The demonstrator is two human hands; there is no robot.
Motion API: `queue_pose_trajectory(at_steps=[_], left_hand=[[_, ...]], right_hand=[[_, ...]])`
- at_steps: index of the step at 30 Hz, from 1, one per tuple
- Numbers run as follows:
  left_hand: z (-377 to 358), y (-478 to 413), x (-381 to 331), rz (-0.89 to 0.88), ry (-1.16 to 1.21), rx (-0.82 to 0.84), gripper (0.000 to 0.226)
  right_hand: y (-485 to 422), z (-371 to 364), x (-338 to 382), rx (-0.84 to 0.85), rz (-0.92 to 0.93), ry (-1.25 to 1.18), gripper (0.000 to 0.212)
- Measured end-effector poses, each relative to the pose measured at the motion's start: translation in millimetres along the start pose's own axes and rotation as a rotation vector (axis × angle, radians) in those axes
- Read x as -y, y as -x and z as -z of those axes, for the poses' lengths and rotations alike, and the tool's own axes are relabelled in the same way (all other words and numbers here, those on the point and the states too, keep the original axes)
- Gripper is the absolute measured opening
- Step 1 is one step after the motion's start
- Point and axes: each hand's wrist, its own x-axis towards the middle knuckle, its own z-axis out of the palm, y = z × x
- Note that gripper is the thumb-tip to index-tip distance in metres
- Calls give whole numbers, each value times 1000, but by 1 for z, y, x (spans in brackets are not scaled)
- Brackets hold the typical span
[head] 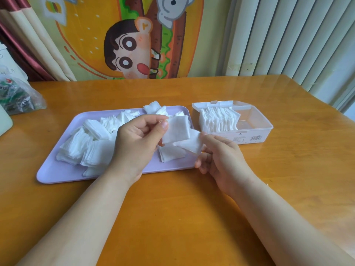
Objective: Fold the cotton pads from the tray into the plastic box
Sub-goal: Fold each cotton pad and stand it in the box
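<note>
A lilac tray (pixel 57 175) lies on the wooden table, heaped with several loose white cotton pads (pixel 86 144). To its right stands a clear plastic box (pixel 255 121) with its lid open and a row of folded pads (pixel 219 120) packed upright in its left half. My left hand (pixel 138 139) pinches a white cotton pad (pixel 177 129) between thumb and fingers above the tray's right end. My right hand (pixel 219 154) pinches a second pad (pixel 190 144) just below and right of it. The two pads overlap at their edges.
A crinkled plastic bag (pixel 19 96) with green print sits at the table's left edge, beside a white object (pixel 4 120). A cartoon cloth (pixel 124 39) hangs behind the table, with pale vertical blinds (pixel 288 35) at the right.
</note>
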Motion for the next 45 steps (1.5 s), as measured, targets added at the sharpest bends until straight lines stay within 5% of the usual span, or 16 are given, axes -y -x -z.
queue_pose_trajectory(at_steps=[20,25,34,45], left_hand=[[-5,5,9,34,-185,138,12],[-3,6,5,-2,-286,181,15],[-2,5,7,-12,-307,163,15],[2,3,5,158,-253,229,29]], right_hand=[[9,-7,2,76,96,157,53],[7,-4,0,64,104,228,30],[8,-5,0,75,145,255,43],[4,-5,-8,105,238,395,10]])
